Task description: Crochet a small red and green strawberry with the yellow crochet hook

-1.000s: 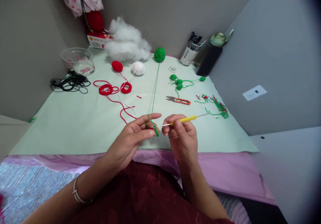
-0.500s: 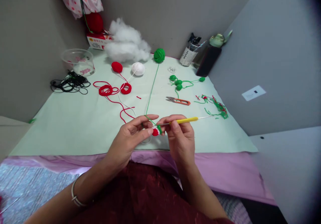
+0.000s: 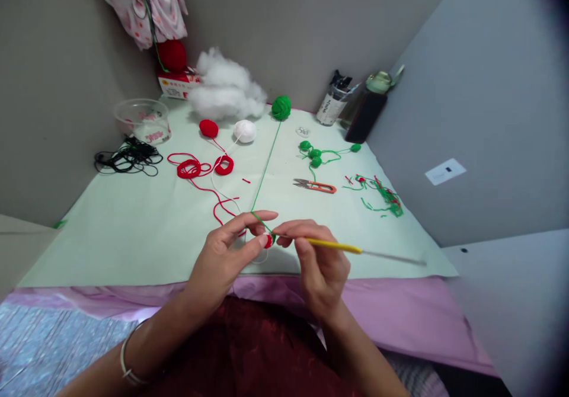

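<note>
Left hand (image 3: 217,258) pinches crochet piece (image 3: 268,241), green yarn (image 3: 268,161) over forefinger (image 3: 267,214); right hand (image 3: 322,261) pinches hook (image 3: 335,245). Green ball (image 3: 281,108) at 12 o'clock from piece; red ball (image 3: 208,128), 11.

Your hook (image 3: 335,245) has a smooth plastic handle with a slight gloss, and its thin shaft looks like grey metal. The small piece (image 3: 268,241) you hold is worked yarn, matt and bumpy. Ahead of you, the green ball (image 3: 281,108) is wound from matt, ridged yarn, while the stuffing (image 3: 229,89) is fluffy white fibre. Your scissors (image 3: 315,185) have grey metal blades. The tub (image 3: 156,131) is clear, shiny plastic; the box (image 3: 175,86) looks like printed card. Matt, mostly smooth cloth seems to cover your desk (image 3: 133,231), and your bracelet (image 3: 123,358) gleams like metal.
</note>
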Tool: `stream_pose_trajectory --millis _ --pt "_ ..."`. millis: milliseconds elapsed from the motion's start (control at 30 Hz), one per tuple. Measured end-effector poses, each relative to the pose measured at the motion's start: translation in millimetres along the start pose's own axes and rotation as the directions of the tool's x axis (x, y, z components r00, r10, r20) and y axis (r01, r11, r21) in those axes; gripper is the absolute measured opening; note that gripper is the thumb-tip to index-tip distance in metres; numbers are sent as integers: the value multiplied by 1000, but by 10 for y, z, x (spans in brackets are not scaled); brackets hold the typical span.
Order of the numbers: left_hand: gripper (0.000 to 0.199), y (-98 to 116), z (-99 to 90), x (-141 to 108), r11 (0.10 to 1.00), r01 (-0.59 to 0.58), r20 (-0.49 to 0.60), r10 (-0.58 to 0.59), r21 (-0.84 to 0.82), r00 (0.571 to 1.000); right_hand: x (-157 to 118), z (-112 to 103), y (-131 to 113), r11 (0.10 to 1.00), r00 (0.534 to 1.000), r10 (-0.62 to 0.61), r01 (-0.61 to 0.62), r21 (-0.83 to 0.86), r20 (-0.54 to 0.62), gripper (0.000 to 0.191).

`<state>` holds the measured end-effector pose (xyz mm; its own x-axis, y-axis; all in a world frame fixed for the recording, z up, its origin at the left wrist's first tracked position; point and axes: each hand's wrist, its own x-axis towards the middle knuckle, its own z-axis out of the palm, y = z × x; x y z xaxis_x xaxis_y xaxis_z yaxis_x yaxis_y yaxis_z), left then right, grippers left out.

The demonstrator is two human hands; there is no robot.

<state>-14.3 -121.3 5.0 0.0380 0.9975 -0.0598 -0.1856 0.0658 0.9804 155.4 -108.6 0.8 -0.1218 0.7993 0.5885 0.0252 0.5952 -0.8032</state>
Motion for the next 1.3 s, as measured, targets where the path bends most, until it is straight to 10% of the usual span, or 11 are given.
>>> stream_pose_trajectory --millis 333,500,633,767,1167,1300 --pt "33 -12 55 -17 993 -81 -168 93 81 981 18 89 54 925 963 -262 268 -271 57 26" --pt "49 48 79 27 905 194 2 -209 -378 978 -3 114 106 763 919 -372 385 -519 133 37" --pt "47 125 -4 132 799 319 104 -310 -509 945 88 132 94 976 986 -142 124 -178 -92 26" --pt "43 156 -50 195 873 228 39 -234 -432 971 231 183 91 976 985 112 -84 201 -129 18" --pt "37 158 -76 169 978 54 -58 -67 -204 996 223 158 25 997 994 -50 45 -58 -93 18" --pt "31 180 -66 146 981 23 -79 -39 -191 996 230 107 -15 981 983 105 -78 178 -153 15"
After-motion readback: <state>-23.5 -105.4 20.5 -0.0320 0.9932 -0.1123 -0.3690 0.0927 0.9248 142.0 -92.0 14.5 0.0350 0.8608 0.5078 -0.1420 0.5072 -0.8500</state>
